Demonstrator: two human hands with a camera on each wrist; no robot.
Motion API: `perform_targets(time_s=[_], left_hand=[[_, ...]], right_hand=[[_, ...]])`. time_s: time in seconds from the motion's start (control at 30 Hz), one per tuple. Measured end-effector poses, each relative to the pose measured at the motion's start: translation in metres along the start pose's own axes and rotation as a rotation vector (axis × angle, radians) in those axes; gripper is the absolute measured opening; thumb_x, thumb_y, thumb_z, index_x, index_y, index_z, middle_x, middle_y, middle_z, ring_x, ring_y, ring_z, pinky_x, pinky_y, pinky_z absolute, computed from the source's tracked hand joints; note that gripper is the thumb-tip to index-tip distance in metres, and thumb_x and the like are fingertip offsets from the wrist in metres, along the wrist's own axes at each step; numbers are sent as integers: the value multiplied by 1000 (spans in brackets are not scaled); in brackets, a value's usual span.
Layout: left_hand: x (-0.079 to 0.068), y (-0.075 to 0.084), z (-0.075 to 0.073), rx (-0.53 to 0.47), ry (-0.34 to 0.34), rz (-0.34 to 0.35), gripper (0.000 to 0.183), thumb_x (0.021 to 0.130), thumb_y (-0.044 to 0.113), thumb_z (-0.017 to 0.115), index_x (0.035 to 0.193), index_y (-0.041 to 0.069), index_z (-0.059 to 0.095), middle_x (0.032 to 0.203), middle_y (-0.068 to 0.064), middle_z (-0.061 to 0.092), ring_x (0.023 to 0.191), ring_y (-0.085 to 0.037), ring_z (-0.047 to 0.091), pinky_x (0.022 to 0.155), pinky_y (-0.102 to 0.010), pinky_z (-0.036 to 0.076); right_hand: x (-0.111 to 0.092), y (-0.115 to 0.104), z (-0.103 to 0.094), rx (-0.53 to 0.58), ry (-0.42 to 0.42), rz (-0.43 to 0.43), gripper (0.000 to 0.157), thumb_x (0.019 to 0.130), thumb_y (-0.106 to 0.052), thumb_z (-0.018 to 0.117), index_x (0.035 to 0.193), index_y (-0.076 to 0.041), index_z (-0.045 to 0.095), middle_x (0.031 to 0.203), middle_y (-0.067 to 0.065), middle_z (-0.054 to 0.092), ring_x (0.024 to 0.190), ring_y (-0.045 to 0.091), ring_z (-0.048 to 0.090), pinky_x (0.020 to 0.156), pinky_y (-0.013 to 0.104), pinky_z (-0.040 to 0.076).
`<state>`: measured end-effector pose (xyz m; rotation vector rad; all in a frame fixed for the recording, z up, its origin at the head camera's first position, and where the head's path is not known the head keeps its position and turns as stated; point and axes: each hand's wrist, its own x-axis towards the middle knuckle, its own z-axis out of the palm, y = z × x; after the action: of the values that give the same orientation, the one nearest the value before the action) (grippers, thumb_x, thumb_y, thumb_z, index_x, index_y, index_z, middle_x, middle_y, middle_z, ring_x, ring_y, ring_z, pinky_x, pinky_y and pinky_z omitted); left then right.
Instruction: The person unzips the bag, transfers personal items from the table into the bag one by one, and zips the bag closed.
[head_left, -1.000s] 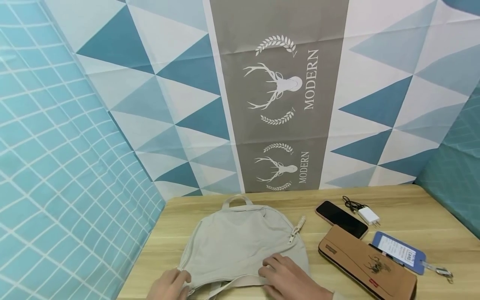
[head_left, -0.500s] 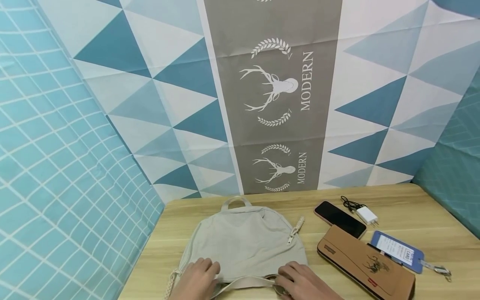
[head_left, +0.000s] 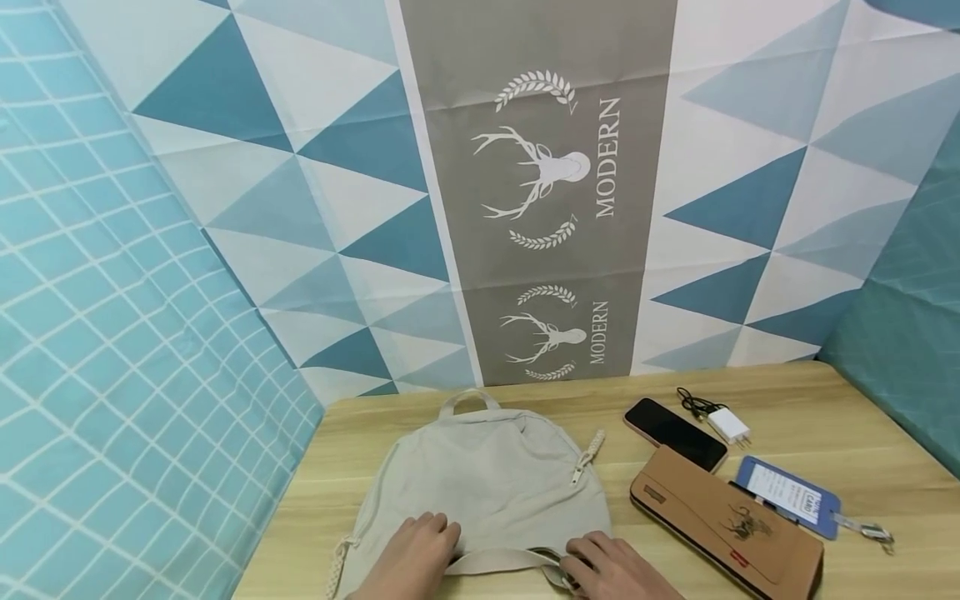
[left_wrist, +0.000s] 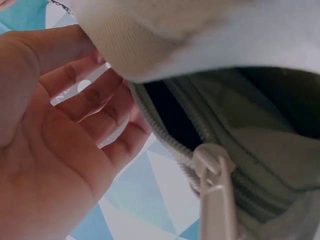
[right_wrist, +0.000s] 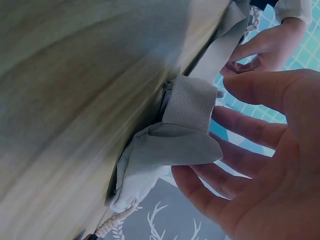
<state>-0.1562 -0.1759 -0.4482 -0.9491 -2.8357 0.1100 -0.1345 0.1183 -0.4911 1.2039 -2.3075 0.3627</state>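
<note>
Two hands are on one beige bag (head_left: 487, 475); the left hand (head_left: 418, 548) pinches the edge of its cloth, next to an open zipper (left_wrist: 212, 162); the right hand (head_left: 611, 568) holds the strap (head_left: 495, 562) with bent fingers, and some tips touch the cloth; the bag lies flat on the wooden table (head_left: 345, 467), left of the other things; its top loop (head_left: 469, 397) points away to the patterned wall (head_left: 555, 267) and its open side faces the hands; loop to open side runs back to front, but I can't tell which way is longest; both hands come in from the near side, backs up, leaning toward each other; on the bag's right sit a brown wallet (head_left: 723, 518), a black phone (head_left: 677, 433), a blue card holder (head_left: 791, 497) and a white charger (head_left: 727, 425).
</note>
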Motion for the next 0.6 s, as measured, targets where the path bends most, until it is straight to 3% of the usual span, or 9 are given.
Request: perform_targets(time_s=[0.17,0.3,0.43,0.53,0.6], left_hand=[[0,-2,-6,-6,86,13,21,77,7,66,66,18,52,59,9,40,52,-5,36,46,-20,30],[-2,-4,-12,-46,196,7,21,79,8,65,68,18,51,62,10,41,54,-2,36,47,-16,33],[-2,-7,-21,-66,248,17,16,80,9,64,73,16,52,66,10,44,59,-2,40,50,-14,37],[-3,-9,-29,-69,255,2,13,82,10,63,76,16,53,69,10,45,63,-2,43,53,-15,40],[-4,-10,-33,-66,267,-18,14,84,11,61,76,18,52,69,11,43,62,-1,41,53,-13,38]], right_hand=[[1,-3,-4,-32,-24,28,26,83,-42,60,95,-19,61,96,-4,55,83,11,51,58,22,42],[1,-10,-7,-109,-54,72,45,82,-62,45,96,-21,60,106,0,54,95,17,50,67,34,45],[6,-20,-4,-143,25,84,42,82,-60,47,95,-23,60,116,3,51,105,20,47,72,39,45],[14,-30,2,-126,95,33,33,85,-51,51,98,-22,59,117,3,52,103,17,47,69,35,45],[19,-36,6,-118,92,-16,35,86,-50,50,104,-21,58,118,4,52,103,16,48,70,32,45]])
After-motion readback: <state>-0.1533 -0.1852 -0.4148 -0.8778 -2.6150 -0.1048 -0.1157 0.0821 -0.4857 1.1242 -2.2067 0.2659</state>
